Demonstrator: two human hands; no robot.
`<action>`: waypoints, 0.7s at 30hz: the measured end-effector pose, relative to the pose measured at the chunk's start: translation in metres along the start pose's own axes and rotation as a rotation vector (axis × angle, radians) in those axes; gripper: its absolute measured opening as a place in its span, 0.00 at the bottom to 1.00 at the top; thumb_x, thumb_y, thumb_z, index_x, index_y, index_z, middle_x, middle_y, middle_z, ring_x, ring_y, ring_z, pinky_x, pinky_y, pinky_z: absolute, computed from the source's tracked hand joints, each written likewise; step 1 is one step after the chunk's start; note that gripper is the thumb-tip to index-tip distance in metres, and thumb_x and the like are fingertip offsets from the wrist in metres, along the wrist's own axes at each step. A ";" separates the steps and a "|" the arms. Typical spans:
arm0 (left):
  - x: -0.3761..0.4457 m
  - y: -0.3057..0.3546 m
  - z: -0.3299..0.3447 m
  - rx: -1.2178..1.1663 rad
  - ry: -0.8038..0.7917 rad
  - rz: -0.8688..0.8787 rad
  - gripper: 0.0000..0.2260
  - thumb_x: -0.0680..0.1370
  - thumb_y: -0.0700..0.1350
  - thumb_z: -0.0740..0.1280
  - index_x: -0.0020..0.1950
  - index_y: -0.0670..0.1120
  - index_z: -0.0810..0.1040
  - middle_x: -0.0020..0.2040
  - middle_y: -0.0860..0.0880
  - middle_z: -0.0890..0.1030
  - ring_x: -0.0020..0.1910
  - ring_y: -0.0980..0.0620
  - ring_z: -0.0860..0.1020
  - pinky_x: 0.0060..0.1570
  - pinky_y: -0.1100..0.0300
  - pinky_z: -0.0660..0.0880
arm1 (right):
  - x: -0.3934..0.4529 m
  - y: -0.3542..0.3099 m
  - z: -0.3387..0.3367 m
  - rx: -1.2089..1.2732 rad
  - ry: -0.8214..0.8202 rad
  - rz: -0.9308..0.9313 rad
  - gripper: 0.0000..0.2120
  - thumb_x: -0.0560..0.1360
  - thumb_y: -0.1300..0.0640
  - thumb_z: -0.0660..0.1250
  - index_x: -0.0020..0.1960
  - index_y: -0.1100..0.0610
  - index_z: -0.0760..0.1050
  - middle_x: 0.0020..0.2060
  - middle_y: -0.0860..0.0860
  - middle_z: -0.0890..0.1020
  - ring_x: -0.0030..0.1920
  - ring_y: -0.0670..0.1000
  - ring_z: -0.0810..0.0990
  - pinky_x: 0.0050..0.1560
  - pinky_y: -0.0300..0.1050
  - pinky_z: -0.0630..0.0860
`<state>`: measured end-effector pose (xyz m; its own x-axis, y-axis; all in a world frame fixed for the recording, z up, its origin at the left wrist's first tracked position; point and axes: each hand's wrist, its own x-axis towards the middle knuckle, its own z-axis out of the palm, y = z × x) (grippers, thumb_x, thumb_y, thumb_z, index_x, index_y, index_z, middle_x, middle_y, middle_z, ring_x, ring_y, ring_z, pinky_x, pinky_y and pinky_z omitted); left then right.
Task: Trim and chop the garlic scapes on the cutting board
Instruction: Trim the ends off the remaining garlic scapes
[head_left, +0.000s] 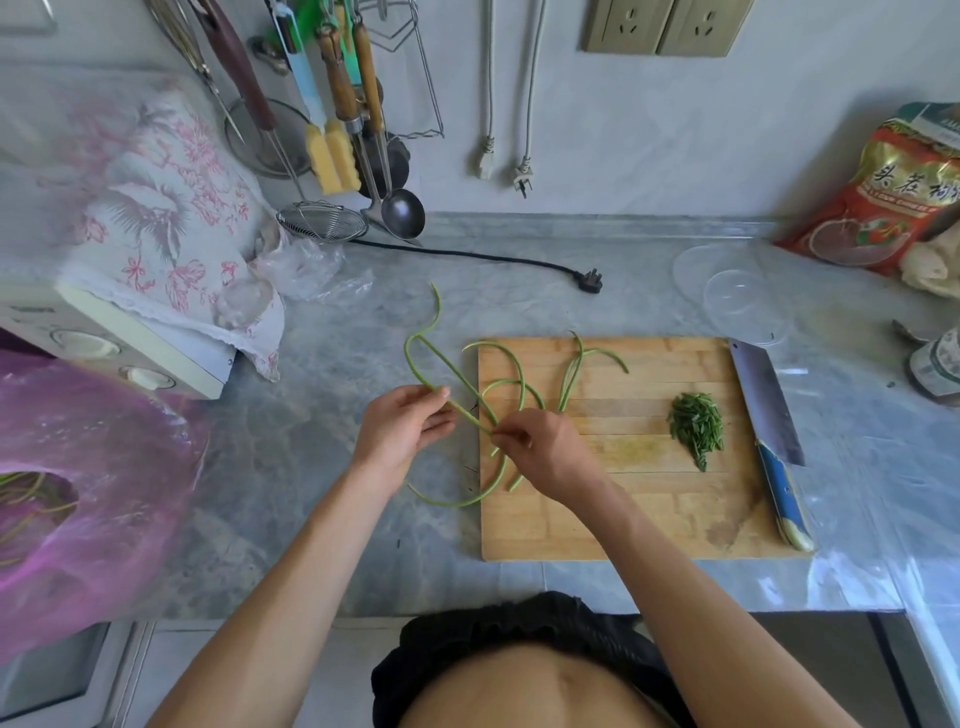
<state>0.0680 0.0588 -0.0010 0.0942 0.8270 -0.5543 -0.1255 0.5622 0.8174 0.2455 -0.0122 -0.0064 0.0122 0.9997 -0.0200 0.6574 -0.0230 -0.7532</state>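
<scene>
Left hand (402, 423) and right hand (540, 449) each grip garlic scapes (467, 387); red bag (883, 208) reads "头茬".

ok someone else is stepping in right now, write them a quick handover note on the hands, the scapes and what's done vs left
Left hand: pinches one long garlic scape just off the board's left edge.
Right hand: pinches the same scape's end, over the board's left edge.
Cutting board: several whole scapes lie looped on its left part, some hanging over the edge; a pile of chopped pieces sits on its right part.
Cleaver: lying on the board's right edge, in neither hand.
Done: one batch chopped.
Left: trim the held scape, then chop the whole ones.
</scene>
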 end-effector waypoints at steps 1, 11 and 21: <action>0.002 -0.005 -0.004 0.247 0.105 0.165 0.08 0.76 0.42 0.74 0.49 0.42 0.77 0.47 0.41 0.83 0.41 0.49 0.83 0.46 0.58 0.80 | 0.001 0.001 -0.001 -0.011 -0.006 -0.023 0.03 0.73 0.65 0.70 0.44 0.63 0.82 0.37 0.52 0.82 0.36 0.42 0.74 0.38 0.30 0.67; 0.015 -0.017 -0.011 1.242 -0.240 1.367 0.15 0.69 0.31 0.70 0.50 0.46 0.86 0.41 0.51 0.82 0.44 0.47 0.78 0.53 0.53 0.72 | -0.003 0.007 -0.003 0.035 0.013 0.148 0.06 0.77 0.58 0.67 0.46 0.61 0.79 0.36 0.49 0.79 0.36 0.47 0.76 0.36 0.37 0.68; 0.031 0.006 -0.026 1.282 -0.335 1.282 0.15 0.74 0.37 0.61 0.52 0.47 0.85 0.45 0.51 0.83 0.40 0.46 0.79 0.45 0.54 0.72 | 0.038 0.009 0.013 -0.142 -0.043 0.640 0.14 0.73 0.51 0.68 0.47 0.63 0.76 0.45 0.58 0.81 0.42 0.59 0.79 0.36 0.44 0.70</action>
<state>0.0449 0.0883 -0.0176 0.7476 0.5648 0.3494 0.4528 -0.8183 0.3539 0.2421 0.0253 -0.0228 0.4055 0.7878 -0.4636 0.6238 -0.6092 -0.4896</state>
